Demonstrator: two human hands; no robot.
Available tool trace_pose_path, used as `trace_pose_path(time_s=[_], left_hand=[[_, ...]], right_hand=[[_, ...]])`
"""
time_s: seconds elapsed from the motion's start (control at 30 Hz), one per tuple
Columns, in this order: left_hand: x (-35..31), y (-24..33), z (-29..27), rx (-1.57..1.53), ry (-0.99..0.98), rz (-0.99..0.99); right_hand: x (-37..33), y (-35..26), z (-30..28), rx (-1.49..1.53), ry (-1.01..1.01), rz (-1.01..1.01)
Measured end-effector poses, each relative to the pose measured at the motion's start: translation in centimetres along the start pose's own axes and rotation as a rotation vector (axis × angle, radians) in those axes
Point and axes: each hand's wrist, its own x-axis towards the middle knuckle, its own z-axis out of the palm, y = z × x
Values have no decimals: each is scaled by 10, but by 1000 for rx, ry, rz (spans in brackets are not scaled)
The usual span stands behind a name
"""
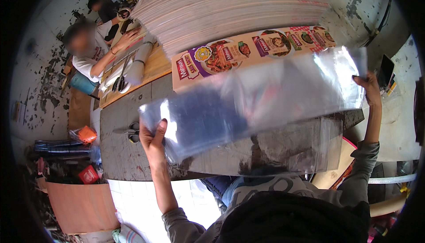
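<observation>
A long, clear plastic sheet (pixel 283 90), glossy and see-through, is stretched above the table between my two hands. My left hand (pixel 153 142) grips its left end, with the thumb on top and the other fingers behind. At the far right end, my right hand (pixel 371 89) pinches the sheet's edge. Whether it is one layer or several, I cannot tell. Behind it lies a printed orange-beige sheet (pixel 195 72) with food pictures, at the foot of a tall stack of sheets (pixel 239 10). More clear plastic (pixel 292 148) lies flat on the table below.
Scissors (pixel 133 132) lie on the dark, worn table (pixel 119 154) left of my left hand. At the far left, a co-worker (pixel 88 48) reaches over a wooden board (pixel 159 66) with a plastic roll (pixel 139 61) and another pair of scissors (pixel 118 83). Another person sits behind.
</observation>
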Motion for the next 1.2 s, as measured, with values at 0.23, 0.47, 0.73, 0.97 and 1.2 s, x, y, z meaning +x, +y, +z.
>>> trace_pose_path(time_s=[0.23,0.47,0.73,0.97,1.2], left_hand=[[28,-53,-26,-173,-82,39],[36,-52,-5,-212,-54,-30],[25,-31,0,-131,-143,48],[18,-15,2,-91,88,24],[24,57,-11,332,-316,-264]], right_hand=[[-3,27,0,271,11,-108],[8,38,43,292,146,-153],[6,25,31,236,73,-223],[-14,-21,37,2,285,-143],[-91,-70,14,-40,202,267]])
